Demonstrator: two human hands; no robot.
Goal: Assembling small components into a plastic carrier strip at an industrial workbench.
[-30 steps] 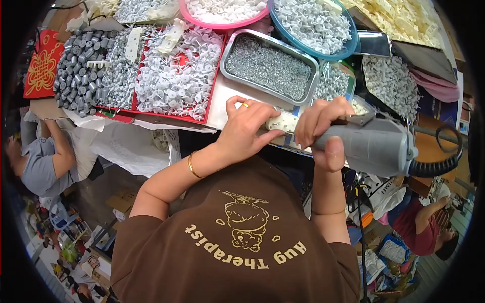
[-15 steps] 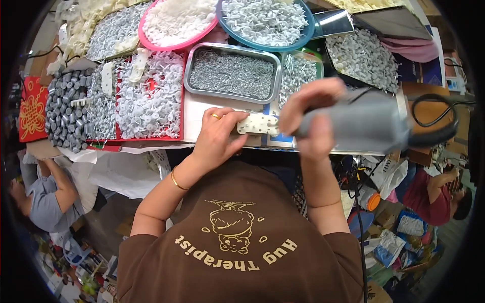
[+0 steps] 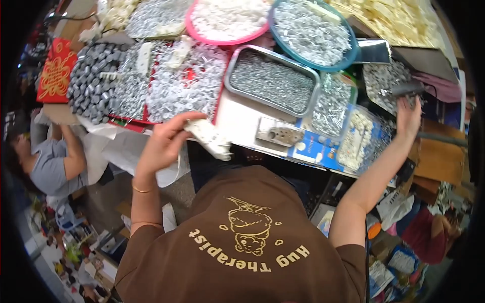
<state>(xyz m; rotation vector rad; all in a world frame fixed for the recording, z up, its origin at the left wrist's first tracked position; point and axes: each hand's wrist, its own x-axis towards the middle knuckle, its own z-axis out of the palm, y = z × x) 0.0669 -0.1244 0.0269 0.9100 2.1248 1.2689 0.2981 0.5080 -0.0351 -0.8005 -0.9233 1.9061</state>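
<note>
Part-handling step, apparently: left hand (image 3: 165, 141) pinches white strip (image 3: 209, 140); right hand (image 3: 408, 117) at grey tool (image 3: 408, 89), grip unclear. Next move likely needs right hand free.

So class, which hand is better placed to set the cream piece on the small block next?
Probably the left hand: it holds the cream piece and is nearer the small block. The right hand is farther off, at the grey tool.
</note>
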